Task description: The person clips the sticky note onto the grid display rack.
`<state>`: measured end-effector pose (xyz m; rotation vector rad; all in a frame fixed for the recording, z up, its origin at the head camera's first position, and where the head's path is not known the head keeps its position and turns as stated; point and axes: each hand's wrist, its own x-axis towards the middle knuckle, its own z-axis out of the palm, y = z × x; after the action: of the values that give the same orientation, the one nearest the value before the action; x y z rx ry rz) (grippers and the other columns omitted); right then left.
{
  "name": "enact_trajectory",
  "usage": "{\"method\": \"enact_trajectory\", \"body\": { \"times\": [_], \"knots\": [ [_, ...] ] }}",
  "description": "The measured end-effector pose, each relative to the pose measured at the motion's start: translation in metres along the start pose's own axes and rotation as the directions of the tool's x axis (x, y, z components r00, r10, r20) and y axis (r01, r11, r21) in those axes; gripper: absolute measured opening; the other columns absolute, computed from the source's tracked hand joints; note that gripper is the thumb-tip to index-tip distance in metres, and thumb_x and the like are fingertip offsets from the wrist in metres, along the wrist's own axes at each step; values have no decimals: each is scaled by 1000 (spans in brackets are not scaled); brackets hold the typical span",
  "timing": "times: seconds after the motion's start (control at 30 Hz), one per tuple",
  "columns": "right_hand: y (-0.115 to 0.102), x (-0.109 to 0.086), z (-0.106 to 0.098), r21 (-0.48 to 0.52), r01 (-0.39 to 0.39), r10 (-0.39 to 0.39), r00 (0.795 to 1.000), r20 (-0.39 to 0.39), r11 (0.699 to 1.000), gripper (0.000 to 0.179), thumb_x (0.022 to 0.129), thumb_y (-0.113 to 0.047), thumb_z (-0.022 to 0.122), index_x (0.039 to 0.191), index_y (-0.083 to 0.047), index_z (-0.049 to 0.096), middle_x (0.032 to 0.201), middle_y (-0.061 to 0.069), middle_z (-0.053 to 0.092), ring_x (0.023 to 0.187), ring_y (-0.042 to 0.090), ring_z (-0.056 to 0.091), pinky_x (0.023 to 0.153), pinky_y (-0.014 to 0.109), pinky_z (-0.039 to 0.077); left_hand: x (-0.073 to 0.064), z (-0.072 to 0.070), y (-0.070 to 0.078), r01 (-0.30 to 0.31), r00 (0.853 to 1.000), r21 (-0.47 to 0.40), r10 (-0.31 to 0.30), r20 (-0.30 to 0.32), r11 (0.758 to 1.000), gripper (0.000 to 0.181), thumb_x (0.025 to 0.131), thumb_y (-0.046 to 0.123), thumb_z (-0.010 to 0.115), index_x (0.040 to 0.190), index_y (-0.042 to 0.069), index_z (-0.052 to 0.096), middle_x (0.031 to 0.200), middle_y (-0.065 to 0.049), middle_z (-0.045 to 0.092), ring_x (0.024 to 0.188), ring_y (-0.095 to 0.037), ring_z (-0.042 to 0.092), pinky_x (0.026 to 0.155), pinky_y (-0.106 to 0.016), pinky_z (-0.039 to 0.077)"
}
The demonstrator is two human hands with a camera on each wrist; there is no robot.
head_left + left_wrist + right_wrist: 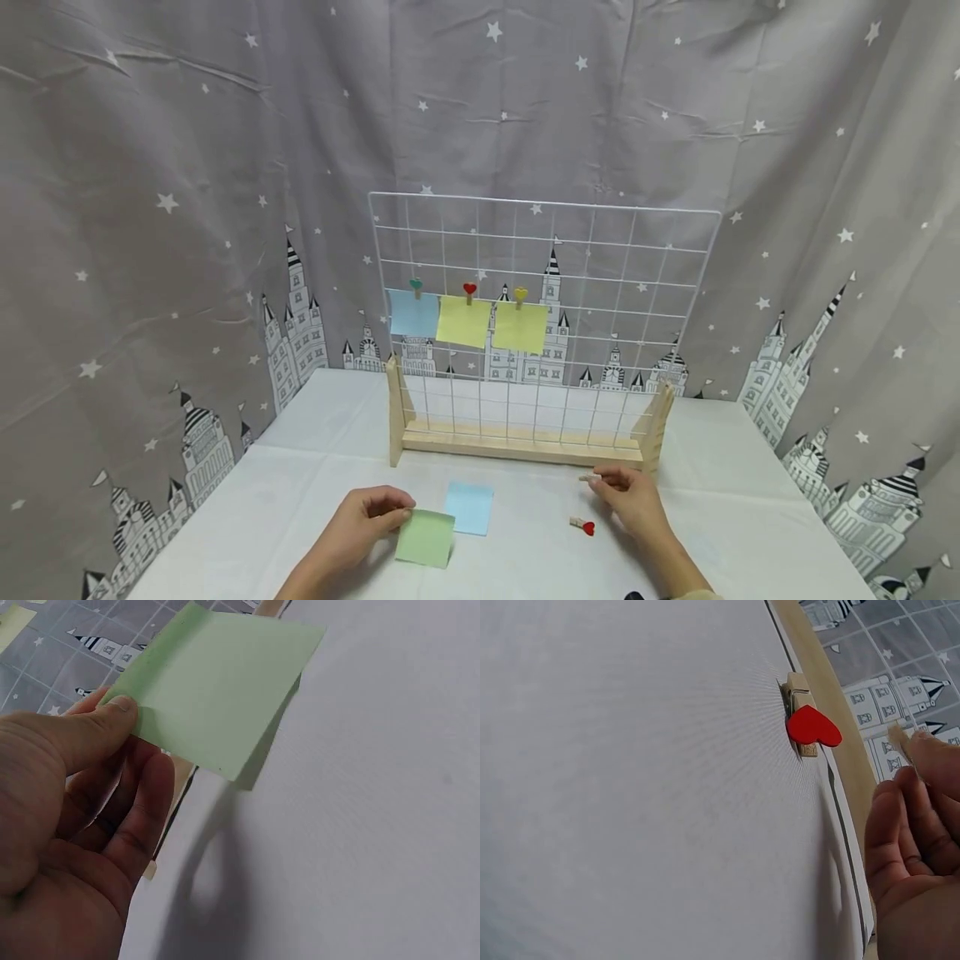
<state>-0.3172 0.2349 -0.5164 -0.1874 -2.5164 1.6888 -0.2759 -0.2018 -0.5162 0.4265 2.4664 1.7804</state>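
Between thumb and fingers, my left hand pinches a green sticky note by one edge, held above the table. Just behind it a blue sticky note lies on the white cloth. My right hand pinches a small wooden clothespin, mostly covered by the fingers; the right wrist view shows only its tip. On the table near that hand lies another wooden clothespin with a red heart.
A white wire grid stands on a wooden base. Heart clothespins hold a blue note and two yellow notes, left and right, on it. A grey castle-print curtain hangs behind. A dark object shows at the bottom edge.
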Motion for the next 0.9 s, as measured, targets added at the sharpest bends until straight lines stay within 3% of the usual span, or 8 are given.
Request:
{"method": "enact_trajectory", "body": {
  "times": [0.37, 0.5, 0.63, 0.77, 0.9],
  "knots": [
    [-6, -1, -9, 113, 11, -5, 999, -47, 994, 33, 90, -14, 81, 118, 1, 74, 93, 0, 72, 83, 9, 62, 70, 23, 55, 15, 6, 21, -32, 999, 7, 32, -21, 999, 20, 94, 17, 76, 107, 2, 75, 98, -10, 76, 79, -12, 68, 75, -32, 60],
    [-14, -1, -13, 145, 17, -11, 999, -42, 989, 35, 91, -13, 79, 122, 1, 72, 101, 2, 74, 84, 8, 64, 74, 23, 56, 27, 13, 33, -26, 999, 2, 26, -33, 1000, 22, 94, 20, 76, 108, 3, 75, 99, -7, 75, 83, -13, 69, 78, -35, 61],
    [-25, 0, -18, 158, 42, -38, 999, -33, 987, 37, 93, -17, 78, 125, 0, 72, 110, 5, 77, 90, 13, 70, 80, 24, 57, 40, 21, 49, -63, 997, 11, 63, -35, 998, 26, 94, 24, 76, 110, 4, 76, 104, -6, 76, 87, -14, 70, 82, -40, 61],
    [-35, 3, -22, 164, 60, -55, 998, -37, 985, 42, 94, -25, 77, 129, -2, 70, 114, 4, 77, 94, 15, 70, 83, 23, 56, 52, 27, 65, -107, 994, 23, 108, -31, 994, 20, 94, 23, 76, 108, 9, 77, 105, -6, 75, 87, -15, 70, 81, -38, 61],
    [-42, 4, -26, 209, 65, -52, 997, -64, 976, 45, 93, -24, 79, 131, -1, 68, 114, 2, 77, 92, 6, 69, 81, 19, 57, 62, 29, 77, -134, 991, 36, 135, -21, 990, 14, 95, 21, 75, 105, 13, 78, 104, -6, 74, 85, -16, 68, 77, -31, 60]
  ]
}}
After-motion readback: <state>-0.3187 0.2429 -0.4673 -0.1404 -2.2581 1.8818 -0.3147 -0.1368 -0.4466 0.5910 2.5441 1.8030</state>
